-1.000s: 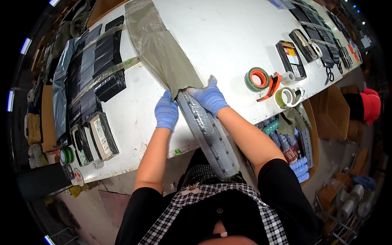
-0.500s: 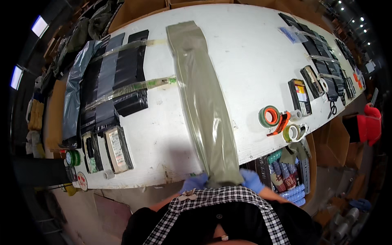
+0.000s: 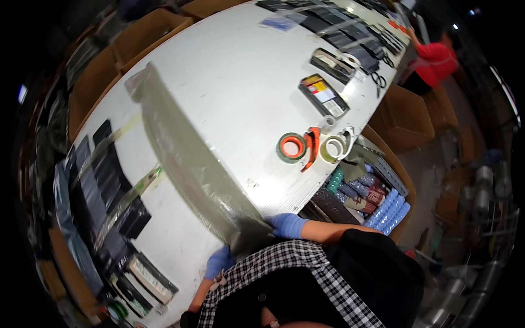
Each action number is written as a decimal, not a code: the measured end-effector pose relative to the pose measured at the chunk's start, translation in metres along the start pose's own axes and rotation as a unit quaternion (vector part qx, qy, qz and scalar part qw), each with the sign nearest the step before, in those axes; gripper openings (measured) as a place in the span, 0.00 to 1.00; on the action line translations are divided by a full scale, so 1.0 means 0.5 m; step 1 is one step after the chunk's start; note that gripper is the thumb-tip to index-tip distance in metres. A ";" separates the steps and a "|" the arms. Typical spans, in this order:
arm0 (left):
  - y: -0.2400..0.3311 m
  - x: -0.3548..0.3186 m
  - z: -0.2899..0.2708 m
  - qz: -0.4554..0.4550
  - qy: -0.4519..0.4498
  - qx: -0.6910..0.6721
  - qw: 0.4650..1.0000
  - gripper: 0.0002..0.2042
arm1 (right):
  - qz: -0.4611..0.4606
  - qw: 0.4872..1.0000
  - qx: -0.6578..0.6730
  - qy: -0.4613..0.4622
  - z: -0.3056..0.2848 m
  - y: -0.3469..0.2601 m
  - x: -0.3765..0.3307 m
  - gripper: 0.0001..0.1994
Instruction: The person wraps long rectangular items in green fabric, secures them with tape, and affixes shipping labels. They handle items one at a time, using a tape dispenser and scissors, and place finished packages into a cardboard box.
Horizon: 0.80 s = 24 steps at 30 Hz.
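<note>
While both gloved hands pinch the near end of a long olive-grey bag (image 3: 186,158), the left hand (image 3: 219,261) and the right hand (image 3: 287,224) each close their grip on its corners at the desk (image 3: 240,71) edge. Lying diagonally, the bag reaches far-left; an orange tape roll (image 3: 292,147) sits to its right.

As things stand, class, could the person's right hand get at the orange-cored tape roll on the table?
Probably yes: the right hand rests at the olive bag's near end, and only bare table lies between it and the tape roll.
</note>
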<state>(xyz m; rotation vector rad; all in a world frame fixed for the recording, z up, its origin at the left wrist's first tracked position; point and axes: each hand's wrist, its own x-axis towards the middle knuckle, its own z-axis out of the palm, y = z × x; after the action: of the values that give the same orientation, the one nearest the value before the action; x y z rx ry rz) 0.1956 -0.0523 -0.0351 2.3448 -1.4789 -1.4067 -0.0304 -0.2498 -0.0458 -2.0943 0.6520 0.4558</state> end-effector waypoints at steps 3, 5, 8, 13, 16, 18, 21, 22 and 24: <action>-0.110 0.031 -0.022 0.053 -0.199 0.016 0.978 0.17 | -0.062 0.997 0.043 -0.025 -0.089 0.040 -0.062 0.28; 0.155 -0.032 -0.230 0.161 -0.110 0.139 0.971 0.11 | -0.022 0.992 0.100 0.080 -0.199 0.083 -0.105 0.22; 0.311 0.039 -0.295 0.147 0.066 -0.005 0.987 0.11 | 0.007 0.925 -0.054 0.377 -0.391 0.235 -0.135 0.09; 0.604 0.340 -0.312 0.390 0.243 0.076 0.885 0.13 | 0.090 0.891 -0.291 0.336 -0.643 0.486 -0.117 0.10; 0.775 0.553 -0.300 0.404 0.303 0.072 0.860 0.14 | 0.074 0.903 -0.374 0.200 -0.697 0.523 -0.055 0.07; 0.873 0.671 -0.292 0.355 0.333 0.133 0.863 0.14 | 0.077 0.902 -0.393 0.162 -0.710 0.532 -0.030 0.05; 0.969 0.770 -0.299 0.245 0.303 0.243 0.888 0.12 | 0.069 0.902 -0.395 0.159 -0.710 0.530 -0.016 0.04; 0.989 0.792 -0.303 0.206 0.278 0.282 0.895 0.11 | 0.060 0.903 -0.397 0.156 -0.710 0.536 -0.011 0.04; 0.997 0.825 -0.306 0.178 0.260 0.327 0.891 0.10 | 0.032 0.900 -0.403 0.161 -0.712 0.551 -0.006 0.04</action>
<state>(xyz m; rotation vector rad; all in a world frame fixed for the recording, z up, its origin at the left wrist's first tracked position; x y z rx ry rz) 0.0091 -0.6888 0.0070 2.2727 -2.2435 -0.1570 -0.1698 -0.6773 -0.0227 -2.9882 0.8125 0.4675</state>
